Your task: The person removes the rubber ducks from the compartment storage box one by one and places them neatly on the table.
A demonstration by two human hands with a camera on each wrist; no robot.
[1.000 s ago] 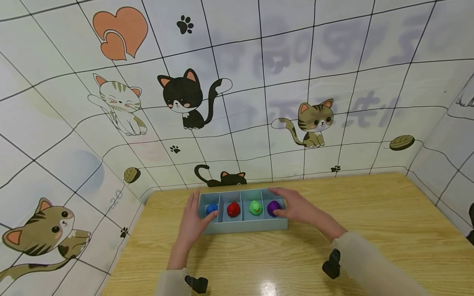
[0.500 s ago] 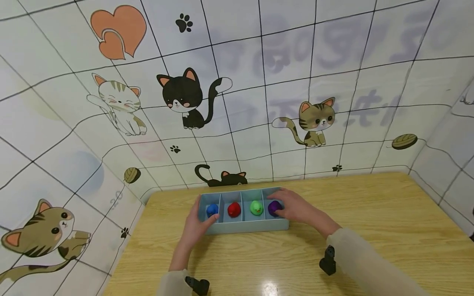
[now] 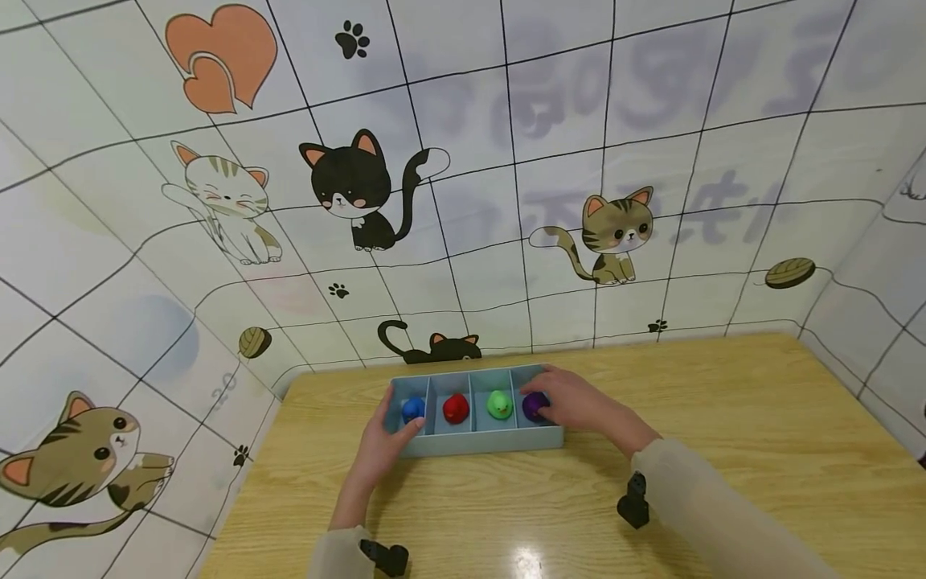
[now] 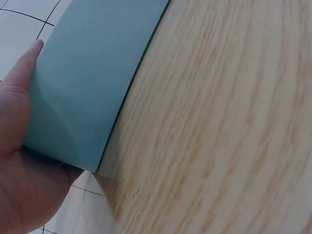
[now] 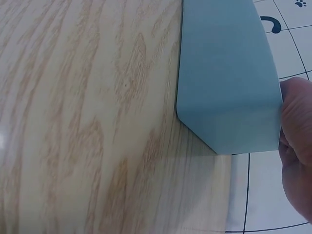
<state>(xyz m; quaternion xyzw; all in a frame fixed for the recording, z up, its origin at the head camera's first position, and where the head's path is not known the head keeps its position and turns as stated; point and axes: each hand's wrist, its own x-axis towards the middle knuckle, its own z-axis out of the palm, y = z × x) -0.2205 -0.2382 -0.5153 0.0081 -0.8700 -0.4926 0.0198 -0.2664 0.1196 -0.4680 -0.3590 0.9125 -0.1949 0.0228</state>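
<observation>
In the head view, a pale blue divided box (image 3: pixel 481 441) lies lengthwise near the table's back edge. Its compartments hold, from left to right, a blue toy (image 3: pixel 413 409), a red toy (image 3: pixel 456 408), a green toy duck (image 3: pixel 499 404) and a purple toy (image 3: pixel 534 405). My left hand (image 3: pixel 383 441) grips the box's left end, thumb over the front rim and fingers along the side. At the other end my right hand (image 3: pixel 579 400) holds the box, its thumb partly covering the purple toy. Both wrist views show the hands against the box's ends; some fingertips are hidden.
The box stands on a wood-grain table (image 3: pixel 463 507). Behind it rises a white wall (image 3: pixel 477 201) printed with black lines and cartoon cats. Each sleeve carries a small black wrist camera, one of them the left wrist camera (image 3: pixel 387 557).
My left fingers have come in from spread to lie against the box's left end. My right hand has drawn in closer round the right end. The box stays about where it was.
</observation>
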